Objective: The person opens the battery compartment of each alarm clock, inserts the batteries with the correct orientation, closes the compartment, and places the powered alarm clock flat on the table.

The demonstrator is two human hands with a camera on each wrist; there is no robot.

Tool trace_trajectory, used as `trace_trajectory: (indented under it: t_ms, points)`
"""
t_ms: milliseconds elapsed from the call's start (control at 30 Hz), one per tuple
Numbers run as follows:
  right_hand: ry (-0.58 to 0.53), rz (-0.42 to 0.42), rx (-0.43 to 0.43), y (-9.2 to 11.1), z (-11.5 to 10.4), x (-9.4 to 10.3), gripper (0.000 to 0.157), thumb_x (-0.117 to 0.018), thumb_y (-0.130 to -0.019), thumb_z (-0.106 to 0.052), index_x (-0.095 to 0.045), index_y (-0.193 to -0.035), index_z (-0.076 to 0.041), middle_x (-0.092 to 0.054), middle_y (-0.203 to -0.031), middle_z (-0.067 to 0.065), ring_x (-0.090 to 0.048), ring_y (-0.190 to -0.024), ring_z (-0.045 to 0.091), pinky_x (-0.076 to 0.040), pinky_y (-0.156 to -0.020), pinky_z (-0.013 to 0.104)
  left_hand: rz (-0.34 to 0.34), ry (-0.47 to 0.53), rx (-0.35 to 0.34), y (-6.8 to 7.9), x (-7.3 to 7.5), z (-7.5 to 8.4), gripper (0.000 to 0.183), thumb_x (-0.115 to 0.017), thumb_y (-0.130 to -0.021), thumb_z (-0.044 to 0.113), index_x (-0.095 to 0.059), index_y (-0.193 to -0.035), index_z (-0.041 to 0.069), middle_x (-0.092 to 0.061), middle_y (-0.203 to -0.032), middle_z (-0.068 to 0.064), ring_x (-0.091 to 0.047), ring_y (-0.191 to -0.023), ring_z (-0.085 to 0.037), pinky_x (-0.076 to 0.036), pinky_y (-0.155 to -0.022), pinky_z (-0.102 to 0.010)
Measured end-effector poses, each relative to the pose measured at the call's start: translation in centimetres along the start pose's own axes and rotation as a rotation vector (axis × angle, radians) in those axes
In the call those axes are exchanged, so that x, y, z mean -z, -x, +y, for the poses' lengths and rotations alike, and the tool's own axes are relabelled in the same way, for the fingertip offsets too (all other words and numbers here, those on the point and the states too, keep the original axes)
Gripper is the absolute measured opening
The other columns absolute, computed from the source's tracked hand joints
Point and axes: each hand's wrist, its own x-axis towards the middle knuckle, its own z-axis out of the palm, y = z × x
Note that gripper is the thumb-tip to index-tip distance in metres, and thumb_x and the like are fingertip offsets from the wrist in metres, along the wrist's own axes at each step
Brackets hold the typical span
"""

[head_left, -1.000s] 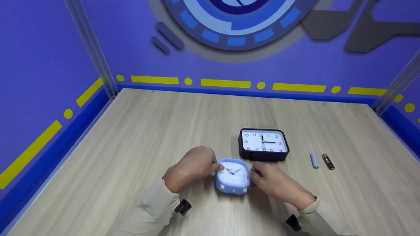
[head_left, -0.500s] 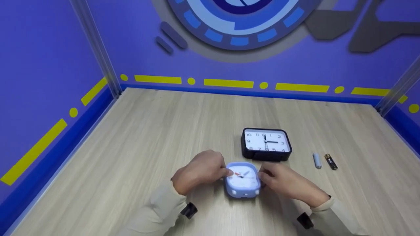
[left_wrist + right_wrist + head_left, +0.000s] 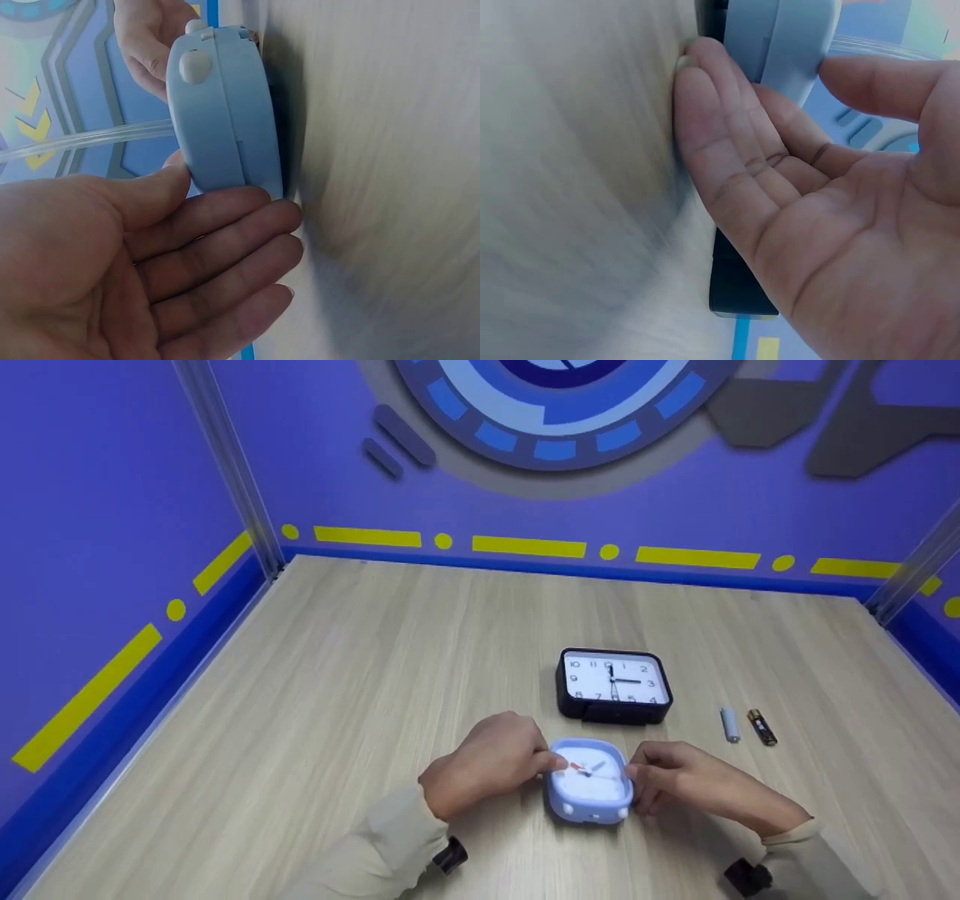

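Observation:
A small light-blue alarm clock point(image 3: 590, 780) faces up in the head view, its white knobs toward the person. My left hand point(image 3: 491, 761) pinches its left side, thumb over the rim of the face and fingers against the side and back edge. On the opposite side, my right hand point(image 3: 705, 784) holds the right edge, thumb at the front rim and fingers low by the back. The left wrist view shows the clock's side point(image 3: 217, 112) close over the wooden surface, a dark shadow beneath it. Its back is hidden.
A black rectangular alarm clock point(image 3: 615, 686) lies face up just beyond the blue one. To the right are a grey battery point(image 3: 730, 724) and a black-and-gold battery point(image 3: 763, 727) on the wooden table point(image 3: 375, 660). Blue-purple panels point(image 3: 480, 510) enclose the back and sides.
Both hands and the blue clock have shifted right and slightly toward the person, relative to the black clock. The black clock and batteries stay put; the head view has shifted a little.

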Motion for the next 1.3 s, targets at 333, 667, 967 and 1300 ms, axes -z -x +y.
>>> trace_trajectory:
  t_ms: [333, 667, 967, 1300]
  points:
    - [-0.041, -0.008, -0.012, -0.1, 0.3, 0.2, 0.021, -0.06, -0.108, -0.017, -0.063, -0.104, 0.003, -0.071, -0.091, 0.016, -0.071, -0.083, 0.028, -0.06, -0.075, 0.034, 0.011, 0.04, 0.001, -0.1, -0.1, -0.3, 0.045, -0.075, -0.101, 0.035, -0.074, -0.065, 0.008, -0.032, -0.05, 0.014, -0.034, -0.051, -0.005, -0.028, -0.052, -0.023]
    - [-0.095, -0.039, -0.018, -0.1, 1.0, 0.6, 0.026, -0.059, -0.108, -0.02, -0.063, -0.103, 0.006, -0.072, -0.092, 0.017, -0.069, -0.082, 0.024, -0.058, -0.075, 0.033, 0.006, 0.085, 0.026, -0.2, -0.3, -0.6, 0.049, -0.075, -0.101, 0.037, -0.067, -0.061, 0.01, -0.036, -0.051, 0.013, -0.038, -0.052, -0.005, -0.03, -0.052, -0.023]
    - [-0.081, -0.031, -0.062, -0.1, 0.9, 0.9, 0.023, -0.058, -0.107, -0.021, -0.065, -0.105, 0.0, -0.073, -0.095, 0.016, -0.07, -0.087, 0.027, -0.058, -0.079, 0.035, 0.0, 0.061, 0.078, -0.4, -0.2, -0.2, 0.048, -0.075, -0.101, 0.04, -0.07, -0.064, 0.01, -0.038, -0.052, 0.012, -0.039, -0.054, -0.006, -0.031, -0.053, -0.024]
    - [-0.067, -0.025, -0.063, -0.1, 0.9, 0.8, 0.022, -0.057, -0.107, -0.02, -0.066, -0.105, 0.0, -0.073, -0.095, 0.015, -0.07, -0.087, 0.027, -0.057, -0.078, 0.035, -0.022, 0.079, 0.115, -0.3, -0.2, -0.4, 0.049, -0.073, -0.101, 0.044, -0.073, -0.065, 0.01, -0.041, -0.051, 0.012, -0.04, -0.053, -0.007, -0.031, -0.052, -0.026]
